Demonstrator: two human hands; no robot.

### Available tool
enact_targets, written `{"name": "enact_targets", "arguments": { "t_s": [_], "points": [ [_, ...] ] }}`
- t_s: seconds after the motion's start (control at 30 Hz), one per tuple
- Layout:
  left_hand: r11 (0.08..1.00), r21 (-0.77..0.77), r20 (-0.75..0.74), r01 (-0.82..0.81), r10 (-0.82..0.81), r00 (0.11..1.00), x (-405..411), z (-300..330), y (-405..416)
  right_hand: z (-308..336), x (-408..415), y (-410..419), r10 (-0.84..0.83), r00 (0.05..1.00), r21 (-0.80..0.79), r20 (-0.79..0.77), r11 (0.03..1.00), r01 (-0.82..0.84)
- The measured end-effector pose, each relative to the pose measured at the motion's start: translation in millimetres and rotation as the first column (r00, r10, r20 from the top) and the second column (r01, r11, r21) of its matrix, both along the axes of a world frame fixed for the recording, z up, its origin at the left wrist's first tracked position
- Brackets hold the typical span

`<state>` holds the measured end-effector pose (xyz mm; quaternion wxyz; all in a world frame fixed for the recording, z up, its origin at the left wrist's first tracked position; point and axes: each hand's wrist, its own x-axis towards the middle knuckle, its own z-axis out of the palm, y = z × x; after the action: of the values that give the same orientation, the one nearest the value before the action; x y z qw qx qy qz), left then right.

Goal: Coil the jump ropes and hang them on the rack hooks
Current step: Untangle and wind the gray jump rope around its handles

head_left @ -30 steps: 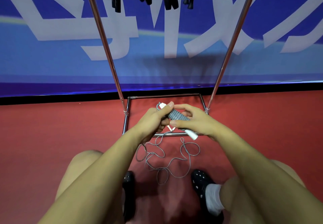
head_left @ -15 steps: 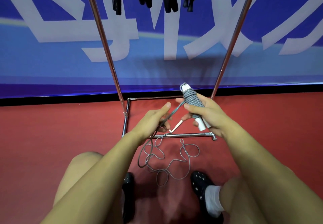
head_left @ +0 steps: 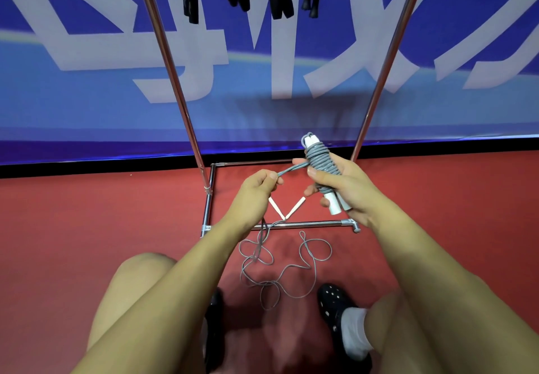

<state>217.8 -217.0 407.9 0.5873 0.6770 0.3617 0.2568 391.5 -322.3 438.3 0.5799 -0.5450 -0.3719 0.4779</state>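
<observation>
Rope bundle (head_left: 320,166) near upright in right hand (head_left: 347,190), handles downward

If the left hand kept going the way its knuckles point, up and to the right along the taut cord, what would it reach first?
Probably the right hand and the wrapped rope bundle it grips; the left hand pinches the cord leading straight there. Depth is uncertain.

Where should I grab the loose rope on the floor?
Take the loose rope at one of its white handles, from above: they are stiff, straight and lie flat in a V near the rack base, while the cord is tangled loops.
</observation>
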Motion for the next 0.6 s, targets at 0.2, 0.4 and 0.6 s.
{"name": "enact_targets", "arguments": {
  "t_s": [0.2,0.4,0.6],
  "points": [
    [0.98,0.193,0.064,-0.049,0.037,0.997,-2,10,-4,-2,-4,2,-0.022,0.999,-0.039,0.046,0.999,0.024],
    [0.973,0.23,-0.079,0.007,0.012,0.997,-3,2,-1,-7,-5,4,-0.022,0.992,-0.052,0.121,0.998,0.028],
    [0.984,0.174,-0.116,0.023,-0.002,0.993,3,1,-1,-15,-5,8,-0.035,0.989,-0.095,0.145,0.994,0.05]
  ]
}}
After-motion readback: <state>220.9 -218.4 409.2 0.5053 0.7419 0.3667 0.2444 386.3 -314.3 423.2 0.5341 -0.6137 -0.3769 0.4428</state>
